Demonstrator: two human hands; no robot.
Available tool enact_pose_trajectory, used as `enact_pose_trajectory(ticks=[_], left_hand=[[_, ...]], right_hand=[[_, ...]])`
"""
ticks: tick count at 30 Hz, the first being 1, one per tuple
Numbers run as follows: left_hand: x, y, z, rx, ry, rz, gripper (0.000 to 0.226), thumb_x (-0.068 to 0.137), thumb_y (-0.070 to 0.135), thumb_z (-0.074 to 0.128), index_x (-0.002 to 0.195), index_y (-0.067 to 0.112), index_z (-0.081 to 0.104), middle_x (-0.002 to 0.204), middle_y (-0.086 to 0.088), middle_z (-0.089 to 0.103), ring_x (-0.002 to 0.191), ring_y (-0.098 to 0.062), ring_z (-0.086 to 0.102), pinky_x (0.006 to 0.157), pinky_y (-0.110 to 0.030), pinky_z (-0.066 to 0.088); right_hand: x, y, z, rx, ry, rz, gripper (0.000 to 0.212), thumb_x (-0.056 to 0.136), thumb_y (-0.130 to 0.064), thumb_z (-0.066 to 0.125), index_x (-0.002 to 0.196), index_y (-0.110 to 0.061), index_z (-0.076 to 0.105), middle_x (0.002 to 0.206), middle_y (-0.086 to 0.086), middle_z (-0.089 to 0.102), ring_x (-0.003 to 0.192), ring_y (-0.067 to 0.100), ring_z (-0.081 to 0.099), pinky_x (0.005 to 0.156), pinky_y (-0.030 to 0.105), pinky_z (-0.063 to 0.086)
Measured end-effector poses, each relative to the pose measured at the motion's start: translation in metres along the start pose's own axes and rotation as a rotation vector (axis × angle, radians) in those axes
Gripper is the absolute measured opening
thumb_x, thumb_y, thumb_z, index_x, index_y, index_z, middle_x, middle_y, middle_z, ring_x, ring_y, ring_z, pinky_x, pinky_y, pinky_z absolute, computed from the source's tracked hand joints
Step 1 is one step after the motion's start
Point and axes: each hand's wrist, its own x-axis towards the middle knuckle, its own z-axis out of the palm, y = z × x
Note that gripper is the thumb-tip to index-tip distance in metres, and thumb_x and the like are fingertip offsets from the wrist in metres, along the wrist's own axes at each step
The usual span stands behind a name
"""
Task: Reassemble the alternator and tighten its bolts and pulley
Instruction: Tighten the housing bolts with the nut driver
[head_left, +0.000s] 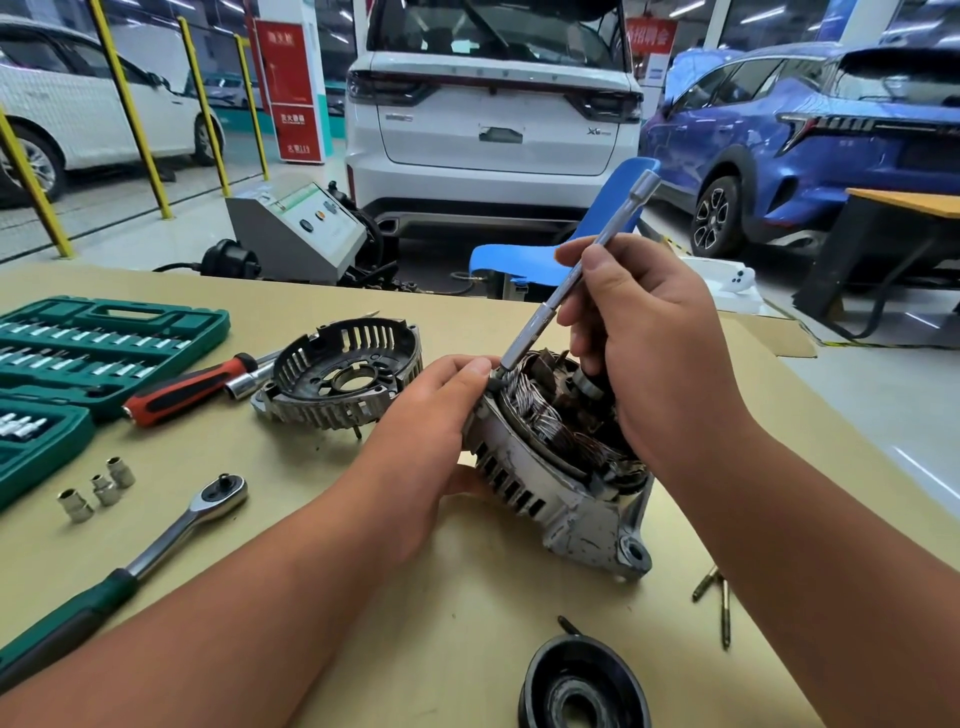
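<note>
A: What fills the scene?

B: A white car (493, 104) stands behind a tan table (363, 597). Its rear badge begins with X, and the rest is too small to read. A red sign (288, 88) to the car's left bears Chinese characters I cannot make out.

A: Where is the alternator?

B: The alternator (540, 483) sits near the middle of the table, tilted, open end up, with copper windings showing. Both forearms reach in from the bottom edge towards it.

A: What is the right hand doing?

B: The right hand (649, 353) hovers above the open end. Its fingers are curled around a slim steel bar (571, 275), with the thumb lying up along the shaft. The bar leans up and to the right, and its lower tip meets the alternator's rim.

A: And the left hand?

B: The left hand (431, 426) grips the alternator's left side, while its thumb and forefinger pinch at the bar's lower tip.

A: Anything else near?

B: A loose cover (343, 379) lies just left of the left hand, and a ratchet (171, 530) lies further left. A black pulley (584, 686) sits at the near edge, and bolts (719, 597) lie beside the right forearm.
</note>
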Motion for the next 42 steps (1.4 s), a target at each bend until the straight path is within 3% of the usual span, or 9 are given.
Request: enact_pose_trajectory(ticks=[6,14,19,25,31,37,42], left_hand=[[0.0015,-0.0011,0.0001,-0.022,-0.01,0.001,0.023,0.096,0.047,0.057,0.1,0.033,0.075,0.093,0.002,0.076,0.077,-0.015,0.072,0.06,-0.038,0.058],[0.0017,-0.0013,0.0003,-0.038,-0.019,0.005,0.024,0.093,0.049,0.058,0.1,0.033,0.075,0.089,0.004,0.076,0.074,-0.014,0.071,0.059,-0.037,0.058],[0.001,-0.0016,-0.0001,-0.029,-0.015,0.006,0.026,0.095,0.049,0.056,0.103,0.032,0.074,0.091,0.003,0.075,0.076,-0.015,0.071,0.062,-0.038,0.059],[0.0009,-0.001,0.0003,-0.018,-0.007,-0.004,0.024,0.105,0.043,0.053,0.103,0.031,0.074,0.092,0.003,0.075,0.077,-0.015,0.071,0.063,-0.039,0.059],[0.001,-0.0003,0.0,-0.017,-0.008,-0.003,0.027,0.095,0.05,0.056,0.104,0.031,0.074,0.095,-0.001,0.075,0.079,-0.018,0.07,0.063,-0.039,0.059],[0.0003,-0.0006,-0.0002,-0.011,-0.016,0.009,0.025,0.102,0.046,0.053,0.104,0.03,0.073,0.091,0.001,0.074,0.077,-0.017,0.07,0.063,-0.041,0.06],[0.0004,-0.0004,0.0002,-0.016,-0.009,0.006,0.024,0.105,0.044,0.054,0.104,0.031,0.074,0.094,0.0,0.076,0.077,-0.017,0.071,0.062,-0.039,0.059]], right_hand=[[0.0002,0.0012,-0.0022,-0.04,0.009,-0.013,0.026,0.108,-0.027,0.058,0.096,-0.004,0.063,0.066,-0.001,0.062,0.053,0.015,0.051,0.047,0.028,0.039],[0.0007,0.0001,-0.0007,0.001,0.008,0.001,0.017,0.107,-0.026,0.059,0.097,-0.016,0.069,0.067,0.002,0.063,0.054,0.015,0.051,0.047,0.025,0.04],[0.0012,0.0002,-0.0007,0.022,-0.002,0.006,0.023,0.109,-0.021,0.053,0.1,-0.019,0.074,0.07,0.002,0.064,0.054,0.015,0.05,0.049,0.022,0.041],[0.0019,0.0026,-0.0023,-0.029,0.009,-0.001,0.026,0.108,-0.025,0.058,0.097,-0.002,0.061,0.067,0.0,0.063,0.054,0.015,0.05,0.047,0.027,0.039],[0.0008,-0.0006,-0.0012,0.006,-0.006,0.007,0.02,0.108,-0.026,0.055,0.096,-0.02,0.07,0.068,0.0,0.063,0.055,0.015,0.051,0.048,0.024,0.04],[-0.0001,-0.0006,-0.0006,-0.009,-0.011,0.007,0.022,0.11,-0.025,0.054,0.095,-0.021,0.07,0.068,-0.001,0.063,0.054,0.014,0.051,0.047,0.023,0.04],[0.0007,0.0003,-0.0009,-0.038,0.003,0.011,0.026,0.109,-0.027,0.055,0.096,-0.005,0.061,0.065,-0.002,0.06,0.053,0.013,0.05,0.049,0.026,0.04]])
